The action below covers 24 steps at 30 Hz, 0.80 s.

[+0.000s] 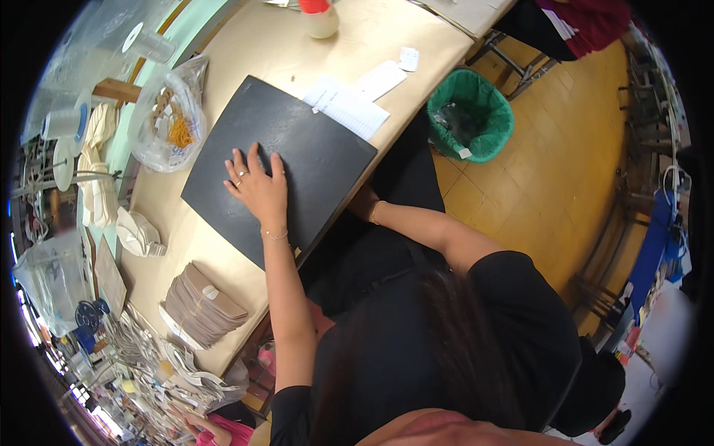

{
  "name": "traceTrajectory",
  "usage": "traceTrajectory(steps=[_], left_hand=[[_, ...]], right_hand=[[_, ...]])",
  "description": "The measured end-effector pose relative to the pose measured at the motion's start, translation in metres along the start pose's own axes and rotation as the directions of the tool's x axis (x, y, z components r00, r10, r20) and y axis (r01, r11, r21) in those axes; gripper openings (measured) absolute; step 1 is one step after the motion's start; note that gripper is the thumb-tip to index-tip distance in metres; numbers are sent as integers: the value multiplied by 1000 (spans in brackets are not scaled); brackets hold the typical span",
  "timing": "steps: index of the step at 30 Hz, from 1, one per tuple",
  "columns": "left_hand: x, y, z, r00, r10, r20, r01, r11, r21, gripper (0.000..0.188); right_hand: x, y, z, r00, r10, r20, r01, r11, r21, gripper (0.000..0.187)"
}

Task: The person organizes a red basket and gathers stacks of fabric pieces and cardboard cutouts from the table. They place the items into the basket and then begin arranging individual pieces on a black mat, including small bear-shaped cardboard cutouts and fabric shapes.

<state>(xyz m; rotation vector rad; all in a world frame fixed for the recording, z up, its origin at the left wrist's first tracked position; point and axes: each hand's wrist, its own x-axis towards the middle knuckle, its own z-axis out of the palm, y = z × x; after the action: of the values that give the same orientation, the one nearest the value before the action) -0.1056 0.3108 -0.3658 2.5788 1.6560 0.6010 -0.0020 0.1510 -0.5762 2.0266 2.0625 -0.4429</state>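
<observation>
My left hand (256,186) lies flat, fingers spread, on a large black square mat (312,141) that rests on the beige table (223,245). Rings and a thin bracelet show on that hand. My right hand is hidden below the table's edge; only its wrist with a bracelet (374,211) and forearm show, beside the mat's near corner. White paper sheets (348,108) lie at the mat's far edge.
A clear plastic bag (167,119) with orange bits sits left of the mat. A stack of brown paper envelopes (201,305) lies near the table's edge. A green-lined bin (470,115) stands on the wooden floor. A cup (321,18) is at the far end.
</observation>
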Motion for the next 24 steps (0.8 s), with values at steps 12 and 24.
traceTrajectory(steps=[12, 24], left_hand=[[2, -6, 4, 1000, -7, -18, 7, 999, -44, 47], [2, -8, 3, 1000, -11, -17, 10, 997, -73, 46]], right_hand=[[-11, 6, -7, 997, -50, 61, 44, 994, 97, 34], [-4, 9, -3, 997, -19, -71, 29, 990, 137, 33]])
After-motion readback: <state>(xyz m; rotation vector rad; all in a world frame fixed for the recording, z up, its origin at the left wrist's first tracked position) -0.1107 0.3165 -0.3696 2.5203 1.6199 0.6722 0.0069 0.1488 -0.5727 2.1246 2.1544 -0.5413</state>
